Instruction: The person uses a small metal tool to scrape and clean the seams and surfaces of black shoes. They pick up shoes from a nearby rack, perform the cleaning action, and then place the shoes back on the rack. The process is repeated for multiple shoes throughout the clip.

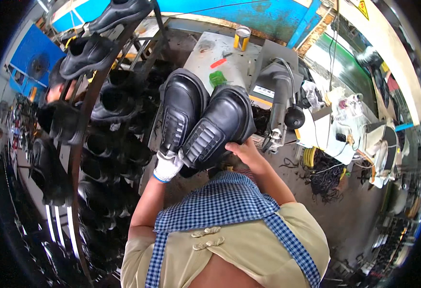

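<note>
Two black leather shoes are held side by side in front of me, toes pointing away and uppers facing up. My left hand, in a white knit glove with a blue cuff, grips the heel end of the left shoe. The bare right hand is closed on the side of the right shoe, its thumb on the upper and the other fingers hidden beneath. Ragged dark material sticks out around the soles near the toes. The shoes partly cover the front of a grey metal worktable.
On the table stand a yellow-and-grey can, a red strip and a green piece. A grey machine with a black ball knob is right. Racks of black shoes fill the left. Dark trimmings pile on the floor.
</note>
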Demonstrator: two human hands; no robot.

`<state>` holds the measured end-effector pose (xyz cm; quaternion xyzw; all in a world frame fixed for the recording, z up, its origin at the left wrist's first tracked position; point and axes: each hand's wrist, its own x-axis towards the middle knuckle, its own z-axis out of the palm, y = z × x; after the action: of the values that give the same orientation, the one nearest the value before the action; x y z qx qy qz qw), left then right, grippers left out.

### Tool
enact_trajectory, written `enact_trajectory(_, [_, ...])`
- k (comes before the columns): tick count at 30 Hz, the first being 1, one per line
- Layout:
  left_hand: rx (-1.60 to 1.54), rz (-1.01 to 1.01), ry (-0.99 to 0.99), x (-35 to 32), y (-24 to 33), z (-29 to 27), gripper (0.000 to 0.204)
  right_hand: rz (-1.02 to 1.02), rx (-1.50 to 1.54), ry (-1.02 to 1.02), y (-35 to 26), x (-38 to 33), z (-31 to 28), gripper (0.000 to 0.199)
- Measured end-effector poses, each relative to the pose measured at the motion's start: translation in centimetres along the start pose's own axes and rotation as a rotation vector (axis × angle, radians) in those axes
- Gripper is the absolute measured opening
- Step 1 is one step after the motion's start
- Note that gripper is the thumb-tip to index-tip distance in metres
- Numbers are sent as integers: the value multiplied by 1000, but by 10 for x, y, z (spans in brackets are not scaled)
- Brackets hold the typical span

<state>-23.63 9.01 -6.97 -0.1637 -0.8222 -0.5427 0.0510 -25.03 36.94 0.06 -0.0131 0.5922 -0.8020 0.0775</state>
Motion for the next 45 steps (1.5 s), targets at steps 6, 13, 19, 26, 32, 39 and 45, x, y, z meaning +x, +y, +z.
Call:
enact_trajectory(6, [-920,-350,182,-38,-3,20,63,59,-24,-251,13,-15,13,70])
enact_trajectory(13, [-157,-81,112,-56,24,-20,48,-662,-571,-191,-80,0,5,36])
enact_trajectory(19, [41,-32,95,-59,49,-33,48,-806,-1067,-577,-134,5,25,28])
enact_trajectory(26, [-142,-16,231,-43,89,-37,49,-749,-1480,-861,-162,0,44,22])
enact_trajectory(32, [238,231,203,-42,80,-46,39,-664,-1639,-915,-157,5,52,30])
enact_trajectory(39, [512,314,261,-41,80,-43,42,-553,-1130,-862,-132,31,32,25])
enact_trajectory(45, [273,143,300,-58,59,-38,41,-258,-598,-685,-106,51,-5,20])
